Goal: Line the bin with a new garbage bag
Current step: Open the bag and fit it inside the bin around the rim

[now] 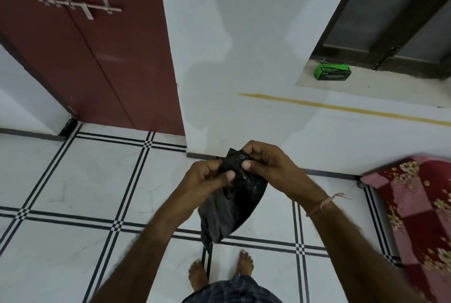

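Both hands [240, 168] pinch the garbage bag [231, 205], hanging lengthwise downward.

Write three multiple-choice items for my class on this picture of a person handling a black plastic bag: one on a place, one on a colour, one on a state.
1. Where does the small green cardboard box sit?
A. on the ledge under the dark-framed window
B. on the tiled floor by the feet
C. on the patterned bedding

2. What colour is the wooden door with the metal latch?
A. blue
B. dark red
C. white

3. In what state is the black plastic garbage bag?
A. spread over a bin
B. lying on the floor
C. still crumpled, pinched at its top by both hands

Key: 1 A, the box rests below the window; 2 B, the door is maroon; 3 C, left hand and right hand grip it, and no bin shows.
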Demonstrator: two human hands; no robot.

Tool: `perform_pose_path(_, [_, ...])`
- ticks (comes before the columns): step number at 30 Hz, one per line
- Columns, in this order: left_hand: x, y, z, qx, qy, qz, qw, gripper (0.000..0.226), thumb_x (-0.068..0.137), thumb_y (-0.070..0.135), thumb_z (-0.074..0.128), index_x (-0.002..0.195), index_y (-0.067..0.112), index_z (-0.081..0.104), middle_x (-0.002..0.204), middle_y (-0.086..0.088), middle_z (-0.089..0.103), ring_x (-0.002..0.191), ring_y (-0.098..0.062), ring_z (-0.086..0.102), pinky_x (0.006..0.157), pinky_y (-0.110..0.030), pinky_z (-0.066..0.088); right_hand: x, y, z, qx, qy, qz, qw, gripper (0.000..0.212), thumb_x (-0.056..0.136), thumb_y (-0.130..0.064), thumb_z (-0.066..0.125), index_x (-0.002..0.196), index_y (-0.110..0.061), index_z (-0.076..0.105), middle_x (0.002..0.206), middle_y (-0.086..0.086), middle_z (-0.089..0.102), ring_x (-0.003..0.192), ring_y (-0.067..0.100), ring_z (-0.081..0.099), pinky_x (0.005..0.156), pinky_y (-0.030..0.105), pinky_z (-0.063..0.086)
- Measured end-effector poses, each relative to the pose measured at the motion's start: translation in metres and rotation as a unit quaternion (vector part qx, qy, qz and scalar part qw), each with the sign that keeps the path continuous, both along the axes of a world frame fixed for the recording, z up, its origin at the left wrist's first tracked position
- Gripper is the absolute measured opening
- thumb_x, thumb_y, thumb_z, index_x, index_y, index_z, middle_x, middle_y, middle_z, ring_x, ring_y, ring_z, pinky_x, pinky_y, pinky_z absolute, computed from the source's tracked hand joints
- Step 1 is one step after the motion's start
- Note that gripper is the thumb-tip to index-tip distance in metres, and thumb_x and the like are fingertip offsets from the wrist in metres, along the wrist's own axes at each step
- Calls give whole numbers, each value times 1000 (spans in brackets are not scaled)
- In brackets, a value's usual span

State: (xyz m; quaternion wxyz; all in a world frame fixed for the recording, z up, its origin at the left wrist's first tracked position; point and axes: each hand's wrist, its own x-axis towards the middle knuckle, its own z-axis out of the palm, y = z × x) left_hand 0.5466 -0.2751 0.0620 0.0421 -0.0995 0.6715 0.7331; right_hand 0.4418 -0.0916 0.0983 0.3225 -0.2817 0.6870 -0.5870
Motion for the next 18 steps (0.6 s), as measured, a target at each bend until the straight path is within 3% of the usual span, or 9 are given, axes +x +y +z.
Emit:
perform_pose_path(2, [2, 7, 4, 9, -12, 48, 999, 14, 93, 15, 73, 103, 6, 79, 95, -12, 81, 89, -21, 76, 80, -33, 59, 3, -4, -7, 30, 56, -105, 992, 10, 94, -6, 69, 101, -10, 64, 94, 2, 73, 83, 15, 67, 75, 25, 50])
perform_pose_path(4, [1, 13, 4, -34, -16, 113, 993, 14, 89, 20, 79, 90, 6, 78, 87, -16, 79, 82, -26, 76, 77, -48, 62, 16, -9, -10, 95, 168, -286, 939, 16, 88, -22, 78, 96, -18, 65, 92, -5, 72, 81, 14, 63, 69, 19, 48])
perform_pose_path(5, [1, 15, 2, -61, -10, 137, 989, 16, 86, 23, 82, 82, 9, 75, 82, -16, 77, 77, -25, 74, 77, -51, 60, 25, -12, -9, 89, 170, -331, 924, 16, 88, -29, 79, 91, -19, 66, 88, -6, 71, 77, 14, 62, 66, 20, 48])
perform_pose_path(8, [1, 19, 4, -126, 4, 166, 978, 25, 80, 29, 86, 69, 18, 66, 69, -5, 73, 65, -22, 69, 66, -39, 58, 47, -18, -1, 0, -11, -250, 968, 30, 96, -36, 68, 80, -10, 68, 70, -5, 68, 65, 12, 62, 63, 22, 47])
perform_pose_path(10, [5, 21, 7, -154, 8, 150, 977, 28, 78, 26, 87, 67, 22, 62, 63, 6, 68, 59, -11, 64, 58, -23, 52, 53, -21, 0, -24, -111, -198, 974, 34, 99, -33, 64, 78, -7, 68, 69, 0, 68, 66, 14, 63, 61, 21, 47])
perform_pose_path(12, [8, 22, 9, -166, 11, 135, 977, 28, 78, 21, 88, 69, 24, 61, 62, 11, 66, 58, -1, 62, 57, -14, 47, 49, -21, -4, -25, -144, -192, 970, 30, 98, -31, 67, 78, -8, 69, 74, 7, 68, 68, 18, 62, 61, 23, 46])
perform_pose_path(18, [11, 18, 0, -139, 6, 157, 978, 24, 83, 25, 84, 77, 9, 67, 70, -7, 72, 65, -20, 71, 63, -32, 60, 45, -17, -12, -27, -183, -212, 960, 27, 98, -35, 64, 87, -12, 73, 77, 5, 67, 64, 9, 60, 59, 24, 43])
